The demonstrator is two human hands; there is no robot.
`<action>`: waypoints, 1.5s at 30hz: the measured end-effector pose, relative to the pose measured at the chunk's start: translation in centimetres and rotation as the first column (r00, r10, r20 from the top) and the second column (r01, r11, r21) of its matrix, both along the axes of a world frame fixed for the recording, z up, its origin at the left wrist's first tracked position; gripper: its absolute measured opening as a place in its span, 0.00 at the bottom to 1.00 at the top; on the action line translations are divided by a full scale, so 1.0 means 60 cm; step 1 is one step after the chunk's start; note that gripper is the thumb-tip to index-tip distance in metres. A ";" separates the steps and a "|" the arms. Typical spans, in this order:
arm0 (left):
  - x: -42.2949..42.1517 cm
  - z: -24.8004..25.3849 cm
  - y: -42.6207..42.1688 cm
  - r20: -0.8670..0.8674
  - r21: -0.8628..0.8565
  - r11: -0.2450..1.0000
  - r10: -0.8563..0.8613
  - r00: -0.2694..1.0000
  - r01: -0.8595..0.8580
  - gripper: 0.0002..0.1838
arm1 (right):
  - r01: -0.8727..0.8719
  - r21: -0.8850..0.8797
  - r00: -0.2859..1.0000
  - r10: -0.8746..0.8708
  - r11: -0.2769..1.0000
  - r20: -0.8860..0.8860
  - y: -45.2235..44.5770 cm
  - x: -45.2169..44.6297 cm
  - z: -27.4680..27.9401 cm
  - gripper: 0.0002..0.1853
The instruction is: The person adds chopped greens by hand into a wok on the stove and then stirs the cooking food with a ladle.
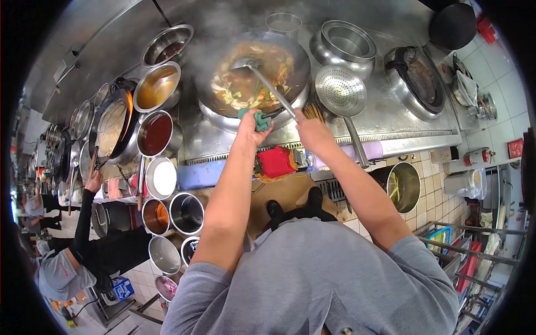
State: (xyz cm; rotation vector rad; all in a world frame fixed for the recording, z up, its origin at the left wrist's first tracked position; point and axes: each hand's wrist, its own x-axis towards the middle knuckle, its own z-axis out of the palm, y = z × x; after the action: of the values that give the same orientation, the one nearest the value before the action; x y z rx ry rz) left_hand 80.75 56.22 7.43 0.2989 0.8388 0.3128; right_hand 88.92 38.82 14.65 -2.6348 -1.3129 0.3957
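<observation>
A large dark wok (298,61) sits on the steel range, steaming, with brown broth and chopped vegetables (251,99) in it. My left hand (254,129) grips a folded green cloth (263,120) at the wok's near rim; whether the wok's edge is pinched inside the cloth is hidden. Closed around the handle of a long steel ladle (272,88) is my right hand (312,131). The ladle's bowl rests in the food toward the far left of the wok. A bamboo brush (314,112) lies just beyond my right hand.
Right of the wok are a perforated skimmer (340,89), a steel pot (368,64) and another wok (416,78). Bowls of oil (159,86) and dark red sauce (155,134) stand left. A co-worker (67,273) handles a wok farther left. A red cloth (276,162) lies at the range's front.
</observation>
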 end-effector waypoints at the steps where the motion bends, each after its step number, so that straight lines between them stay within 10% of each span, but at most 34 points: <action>1: -0.002 0.001 -0.005 0.021 0.021 1.000 0.005 1.000 -0.006 0.06 | -0.033 0.018 0.999 0.034 0.999 -0.022 -0.004 -0.010 -0.005 0.24; 17: 0.005 -0.019 0.001 -0.009 0.054 0.999 -0.004 1.000 0.005 0.07 | -0.063 0.170 0.984 0.089 0.983 -0.152 -0.054 0.051 0.025 0.24; 26: -0.163 -0.002 -0.113 0.266 -0.012 0.922 -0.370 0.890 0.387 0.21 | -0.087 -0.054 0.960 0.069 0.995 -0.272 -0.256 0.011 0.291 0.25; 31: -0.288 -0.113 -0.232 -0.309 0.361 0.654 -0.589 0.747 0.664 0.14 | -0.118 0.164 0.966 0.152 0.979 -0.210 -0.223 0.048 0.115 0.23; 34: -0.360 -0.201 -0.271 -0.860 0.469 -0.026 -0.244 0.449 0.883 0.20 | -0.033 0.137 0.976 0.061 0.990 -0.207 -0.166 0.005 0.076 0.23; 36: -0.437 -0.311 -0.290 -0.876 0.408 0.084 -0.245 0.416 0.909 0.18 | -0.061 0.211 0.957 0.117 0.976 -0.264 -0.163 -0.011 0.085 0.23; 38: -0.521 -0.402 -0.295 -0.817 0.539 -0.075 -0.287 0.499 0.839 0.18 | -0.118 0.334 0.906 0.239 0.935 -0.348 -0.174 -0.017 0.094 0.24; 42: -0.597 -0.394 -0.333 -0.941 0.150 -0.117 -0.320 0.106 0.982 0.17 | 0.060 0.173 0.580 0.107 0.983 -0.808 -0.158 -0.005 0.108 0.23; 45: -0.605 -0.387 -0.344 -0.945 0.071 -0.094 -0.324 0.037 0.993 0.17 | -0.041 0.252 0.782 0.188 0.967 -0.594 -0.115 0.028 0.060 0.23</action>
State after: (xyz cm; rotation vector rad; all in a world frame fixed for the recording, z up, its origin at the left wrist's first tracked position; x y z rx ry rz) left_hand 44.45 35.57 -15.81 1.9851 1.0378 -0.7915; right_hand 90.60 31.90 18.24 -1.9724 -1.1962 0.9643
